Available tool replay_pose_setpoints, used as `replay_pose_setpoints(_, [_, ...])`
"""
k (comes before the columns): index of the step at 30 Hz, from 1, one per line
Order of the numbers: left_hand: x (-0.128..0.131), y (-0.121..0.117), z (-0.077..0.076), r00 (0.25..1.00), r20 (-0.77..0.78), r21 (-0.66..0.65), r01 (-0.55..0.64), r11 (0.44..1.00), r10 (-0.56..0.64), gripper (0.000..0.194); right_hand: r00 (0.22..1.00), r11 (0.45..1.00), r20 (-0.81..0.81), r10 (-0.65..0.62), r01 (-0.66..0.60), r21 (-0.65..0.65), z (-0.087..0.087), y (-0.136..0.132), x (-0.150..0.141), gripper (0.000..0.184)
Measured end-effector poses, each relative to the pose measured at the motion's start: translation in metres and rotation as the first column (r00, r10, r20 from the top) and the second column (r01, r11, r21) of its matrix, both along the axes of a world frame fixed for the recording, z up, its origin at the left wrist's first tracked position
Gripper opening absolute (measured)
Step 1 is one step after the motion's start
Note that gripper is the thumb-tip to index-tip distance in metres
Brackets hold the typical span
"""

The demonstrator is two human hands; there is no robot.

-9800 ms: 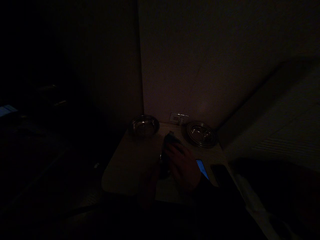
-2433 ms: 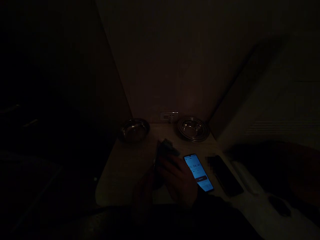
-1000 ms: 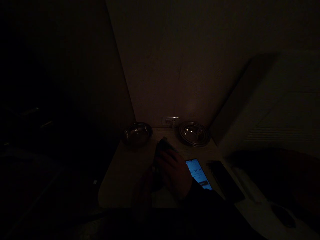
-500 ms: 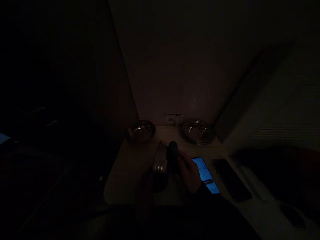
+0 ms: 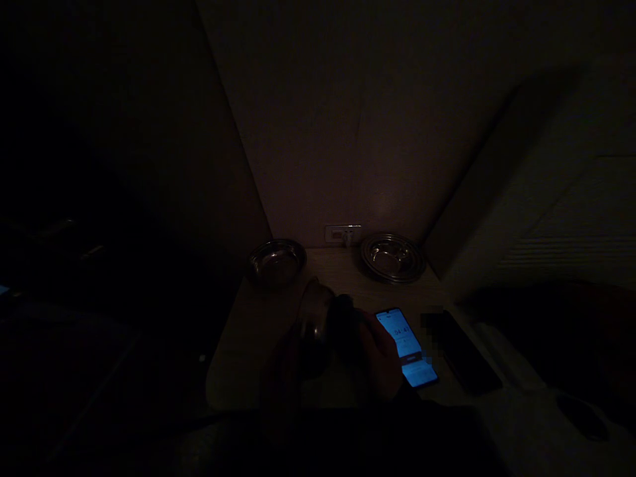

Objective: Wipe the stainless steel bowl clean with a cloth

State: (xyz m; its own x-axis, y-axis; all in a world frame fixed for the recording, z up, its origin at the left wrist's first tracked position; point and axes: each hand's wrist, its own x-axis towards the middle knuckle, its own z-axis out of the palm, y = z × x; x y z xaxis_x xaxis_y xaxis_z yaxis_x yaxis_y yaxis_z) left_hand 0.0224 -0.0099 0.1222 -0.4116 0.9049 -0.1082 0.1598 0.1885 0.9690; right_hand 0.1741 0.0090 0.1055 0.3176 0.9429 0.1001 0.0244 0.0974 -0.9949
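In the dim light, my left hand is closed around the near left side of a shiny metal bowl, which is tilted on its side above the table. My right hand grips a dark, rounded, soft-looking cloth against the right side of the bowl. Shadow hides most of the left fingers and the lower part of the bowl. Just right of my right hand lies a lit phone showing a timer.
On the small wooden table, a metal dish stands back left and stacked metal plates back right. A socket with a plug is on the wall behind. A dark flat object lies beyond the phone.
The bowl has turned a little between my hands and moved slightly left. The cloth has slid lower along its side. My right hand has shifted slightly downward. The phone's timer digits differ.
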Motion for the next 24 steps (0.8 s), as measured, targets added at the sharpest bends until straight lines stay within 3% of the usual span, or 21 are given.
replay_pose_setpoints(6, [0.006, 0.005, 0.015, 0.994, 0.019, -0.112, 0.106, 0.988, -0.105, 0.047, 0.964, 0.973, 0.260, 0.049, -0.104, 0.204, 0.001, -0.017, -0.009, 0.027])
replay_pose_setpoints(11, [0.006, 0.005, 0.010, 0.988, 0.106, -0.096, 0.124, 0.988, -0.114, 0.047, 0.767, 0.872, 0.640, -0.047, -0.281, 0.400, 0.000, -0.027, -0.014, 0.035])
replay_pose_setpoints(16, [0.005, 0.001, -0.005, 0.991, 0.086, -0.093, 0.110, 0.990, -0.102, 0.049, 0.580, 0.839, 0.802, -0.140, -0.361, 0.407, 0.021, -0.005, -0.005, 0.031])
replay_pose_setpoints(20, [0.008, -0.001, -0.006, 0.985, 0.085, -0.051, 0.156, 0.986, -0.151, 0.042, 0.566, 0.846, 0.818, -0.106, -0.380, 0.373, 0.036, 0.015, 0.000, 0.030])
replay_pose_setpoints(24, [0.011, -0.001, -0.002, 0.988, 0.074, -0.038, 0.138, 0.990, -0.135, 0.039, 0.528, 0.819, 0.842, -0.106, -0.435, 0.376, 0.040, 0.012, -0.001, 0.029])
